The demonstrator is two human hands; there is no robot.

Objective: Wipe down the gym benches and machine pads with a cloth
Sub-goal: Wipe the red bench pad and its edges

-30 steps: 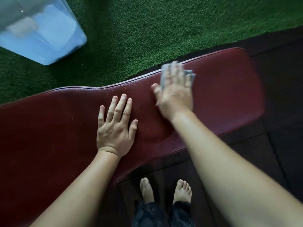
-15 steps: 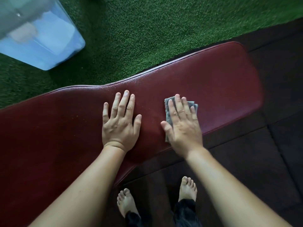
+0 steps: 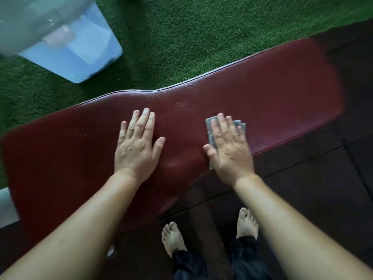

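Observation:
A dark red padded gym bench [image 3: 272, 93] runs across the view from lower left to upper right. My right hand [image 3: 230, 150] lies flat on a folded grey cloth [image 3: 211, 130], pressing it onto the pad near the bench's near edge. The cloth shows at the fingertips and beside the thumb; the rest is under the palm. My left hand [image 3: 137, 144] rests flat on the bare pad to the left, fingers spread, holding nothing. Pale specks dot the pad between and above the hands.
Green artificial turf [image 3: 201, 37] lies beyond the bench. A pale blue plastic container [image 3: 76, 53] stands on it at the upper left. Dark rubber floor tiles [image 3: 312, 188] are on the near side, with my bare feet [image 3: 173, 237] below the bench edge.
My right hand pulled the cloth from the far edge of the pad back toward the near edge, then held about there. My left hand stayed planted. My feet shifted.

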